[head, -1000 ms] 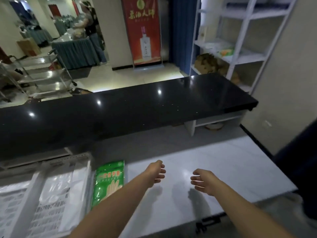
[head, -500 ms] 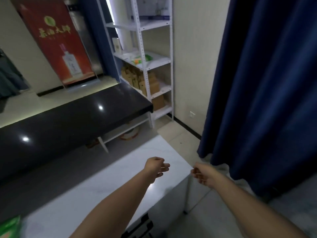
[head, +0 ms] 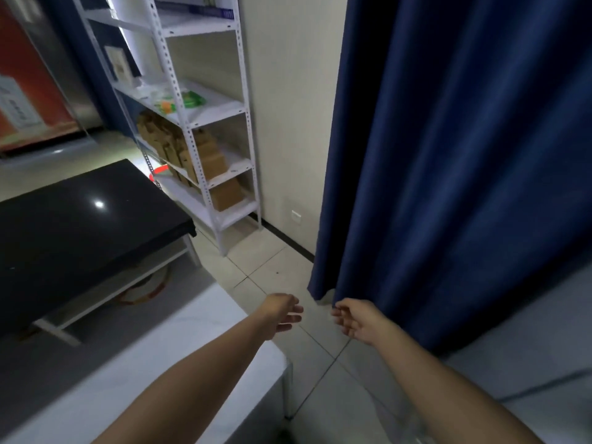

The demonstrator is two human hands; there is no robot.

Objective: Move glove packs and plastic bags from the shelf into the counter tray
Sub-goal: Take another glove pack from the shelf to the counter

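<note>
A white metal shelf [head: 242,107] stands against the wall ahead on the left. On its middle board lie green glove packs [head: 192,99] and clear plastic bags [head: 153,95]. My left hand [head: 281,312] and my right hand [head: 358,318] hang in front of me above the tiled floor, both empty with fingers loosely apart. They are far short of the shelf. The counter tray is out of view.
A white counter [head: 179,357] ends at my lower left, with a black counter [head: 80,216] beyond it. Brown cardboard boxes [head: 205,161] fill the lower shelf boards. A dark blue curtain [head: 464,155] hangs close on the right. Tiled floor [head: 256,261] leads to the shelf.
The view has swung right, away from the tray and the green pack on the white counter, toward the shelf, which is now nearer. Both hands stay empty.
</note>
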